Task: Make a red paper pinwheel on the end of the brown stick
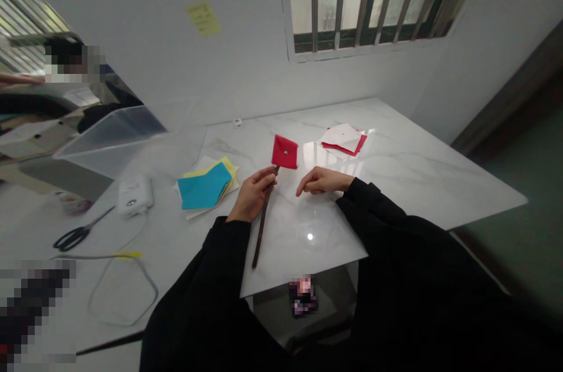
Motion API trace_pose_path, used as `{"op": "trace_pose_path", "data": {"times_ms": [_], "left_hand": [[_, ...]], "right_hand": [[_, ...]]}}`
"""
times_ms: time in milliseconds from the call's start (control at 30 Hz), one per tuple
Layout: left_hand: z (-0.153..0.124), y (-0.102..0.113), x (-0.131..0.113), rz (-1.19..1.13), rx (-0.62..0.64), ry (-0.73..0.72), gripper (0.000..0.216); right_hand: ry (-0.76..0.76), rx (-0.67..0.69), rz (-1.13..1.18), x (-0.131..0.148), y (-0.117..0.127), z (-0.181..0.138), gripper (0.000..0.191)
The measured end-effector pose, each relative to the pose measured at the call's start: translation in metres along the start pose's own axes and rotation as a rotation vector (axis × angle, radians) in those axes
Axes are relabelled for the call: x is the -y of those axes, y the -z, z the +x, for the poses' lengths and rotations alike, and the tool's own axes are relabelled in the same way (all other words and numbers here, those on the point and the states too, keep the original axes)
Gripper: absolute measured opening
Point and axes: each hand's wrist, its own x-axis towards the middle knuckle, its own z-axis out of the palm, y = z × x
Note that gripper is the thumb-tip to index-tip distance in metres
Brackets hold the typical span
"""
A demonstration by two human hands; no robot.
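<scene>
My left hand (254, 193) is closed around the upper part of a thin brown stick (263, 225), which slants down towards the table's front edge. At the stick's top sits a red square piece (280, 156) with a small shiny pin in its middle, much like a pinwheel. To the right of it, my right hand (323, 180) is low over the table, index finger reaching downward and the others loosely curled, with nothing seen in it. Beyond that hand lies a pile of white and red sheets (343, 138). Blue, yellow and white cut sheets (204, 187) are stacked left of my left hand.
Scissors (77, 237), a white power strip (134, 193) and its looping cable (153, 284) lie on the left. Behind them is a clear plastic bin (114, 137). A small white object (237, 122) sits by the wall. The marbled table (422, 184) has a pointed right corner.
</scene>
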Motion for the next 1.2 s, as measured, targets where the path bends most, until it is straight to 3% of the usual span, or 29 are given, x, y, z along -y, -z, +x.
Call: {"op": "trace_pose_path", "data": {"times_ms": [100,300,467,500,533,633,667,700,767,933,1033,1133,1200], "left_hand": [[0.000,0.000,0.000,-0.008,-0.011,0.005,0.040],[-0.001,0.001,-0.001,0.017,0.008,0.002,0.038],[0.000,0.001,0.000,0.009,0.010,0.016,0.039],[0.001,0.001,0.001,0.008,0.009,0.013,0.039],[0.002,0.002,0.001,0.008,0.005,0.007,0.040],[0.003,0.003,0.004,0.014,-0.005,-0.013,0.040],[0.004,0.004,0.004,0.014,-0.006,-0.016,0.041],[0.004,0.004,0.004,0.015,-0.005,-0.017,0.041],[0.003,0.004,0.004,0.018,0.000,-0.016,0.042],[0.002,0.002,0.002,0.008,-0.008,-0.019,0.038],[0.001,0.002,0.002,-0.007,-0.012,-0.013,0.038],[0.001,0.001,0.002,-0.010,-0.011,-0.001,0.037],[0.001,0.001,0.001,-0.012,-0.009,0.004,0.036]], "right_hand": [[0.035,-0.094,0.011,-0.002,-0.003,0.004,0.027],[-0.031,-0.449,-0.052,-0.009,0.006,0.009,0.028],[-0.138,-0.752,0.007,-0.011,0.006,0.011,0.062],[-0.147,-0.734,0.021,-0.010,0.004,0.011,0.067],[-0.137,-0.635,0.029,-0.009,0.000,0.010,0.066],[-0.025,-0.039,0.046,-0.001,-0.013,0.007,0.042],[0.022,0.101,0.060,0.002,-0.018,0.006,0.034],[0.060,0.158,0.068,0.004,-0.022,0.006,0.030],[0.090,0.046,0.055,0.005,-0.026,0.009,0.026],[0.050,-0.588,-0.037,-0.008,-0.015,0.020,0.024],[0.053,-0.872,-0.049,-0.018,-0.007,0.023,0.037],[-0.001,-0.975,-0.038,-0.020,-0.003,0.023,0.062],[-0.059,-0.953,0.011,-0.016,-0.005,0.021,0.070]]}}
